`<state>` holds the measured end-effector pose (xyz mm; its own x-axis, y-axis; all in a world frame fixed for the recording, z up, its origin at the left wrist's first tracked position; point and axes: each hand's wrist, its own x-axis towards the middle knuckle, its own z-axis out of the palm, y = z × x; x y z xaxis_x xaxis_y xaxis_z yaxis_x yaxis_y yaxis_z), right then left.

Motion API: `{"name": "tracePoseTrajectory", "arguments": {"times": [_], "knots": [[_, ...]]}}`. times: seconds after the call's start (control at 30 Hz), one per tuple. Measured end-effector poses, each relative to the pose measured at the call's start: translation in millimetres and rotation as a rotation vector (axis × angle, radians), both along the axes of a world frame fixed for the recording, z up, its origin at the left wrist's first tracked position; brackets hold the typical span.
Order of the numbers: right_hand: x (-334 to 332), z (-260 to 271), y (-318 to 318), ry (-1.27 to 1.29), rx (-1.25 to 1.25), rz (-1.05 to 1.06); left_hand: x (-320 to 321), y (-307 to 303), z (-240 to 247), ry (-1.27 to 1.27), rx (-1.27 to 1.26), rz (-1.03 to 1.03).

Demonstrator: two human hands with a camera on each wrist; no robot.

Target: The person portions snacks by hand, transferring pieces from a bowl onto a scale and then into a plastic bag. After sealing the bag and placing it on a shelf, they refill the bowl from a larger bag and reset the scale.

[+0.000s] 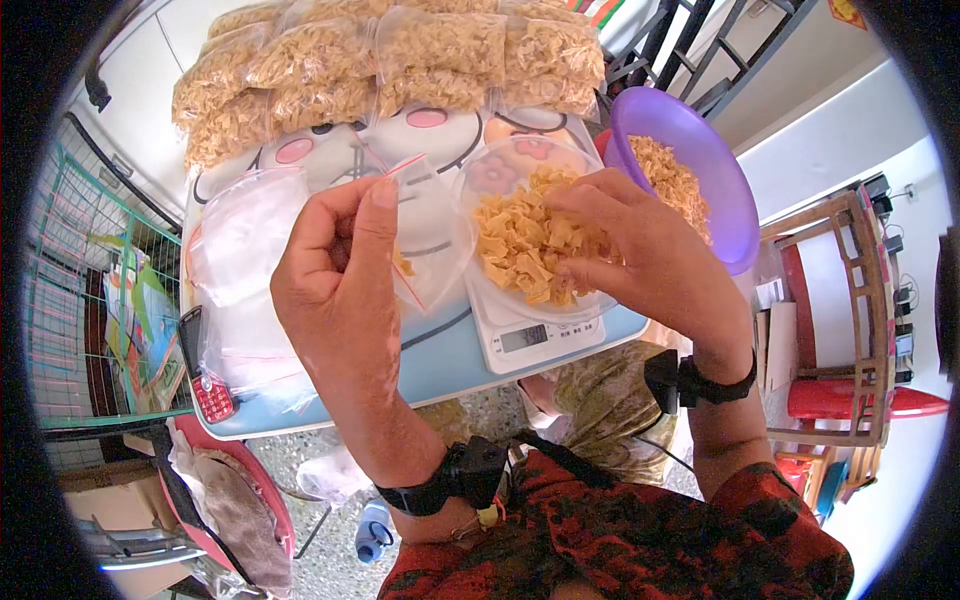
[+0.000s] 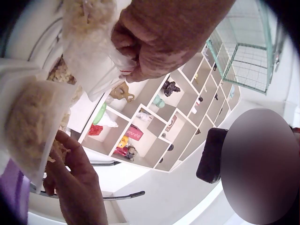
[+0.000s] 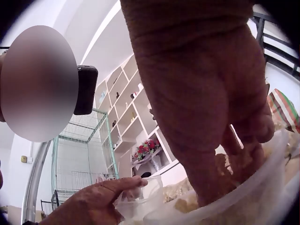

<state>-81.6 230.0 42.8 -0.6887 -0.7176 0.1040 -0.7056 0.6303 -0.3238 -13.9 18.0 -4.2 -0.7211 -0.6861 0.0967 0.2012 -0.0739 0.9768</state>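
My left hand pinches the mouth of a clear zip bag with a red seal line, between thumb and fingers. A few yellow pieces show low in the bag, partly behind the hand. Beside it, a clear round bowl stands on a white kitchen scale, filled with dried yellowish flakes. My right hand reaches into that bowl from the right, fingers and thumb curled among the flakes. In the left wrist view, some flakes show between the fingertips of the right hand.
Filled bags of flakes are stacked along the table's far side. A purple basin with more flakes stands at the right. Flat empty bags and a red-keyed phone lie at the left. A wire cage stands left of the table.
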Motion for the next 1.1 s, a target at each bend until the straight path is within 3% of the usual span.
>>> {"name": "tracePoseTrajectory", "arguments": {"times": [0.27,0.37,0.47,0.57,0.67,0.87,1.1], "knots": [[-15,-9,5,0.046,-0.129,0.019,1,0,3,-0.002,0.002,-0.018],[-12,0,3,-0.070,-0.272,-0.119,1,-1,2,-0.007,-0.014,-0.003],[-12,5,4,-0.382,-0.522,-0.291,0,-1,1,-0.034,-0.029,0.032],[-19,-1,5,-0.463,-0.785,-0.313,5,-1,9,-0.073,0.059,0.023],[-23,1,11,-0.700,-0.873,-0.308,3,1,11,-0.045,0.092,0.054],[-25,-3,11,-0.932,-1.077,-0.232,3,0,6,-0.011,0.150,-0.069],[-24,-3,4,-0.754,-0.927,-0.238,6,-2,8,-0.023,0.166,-0.103]]}}
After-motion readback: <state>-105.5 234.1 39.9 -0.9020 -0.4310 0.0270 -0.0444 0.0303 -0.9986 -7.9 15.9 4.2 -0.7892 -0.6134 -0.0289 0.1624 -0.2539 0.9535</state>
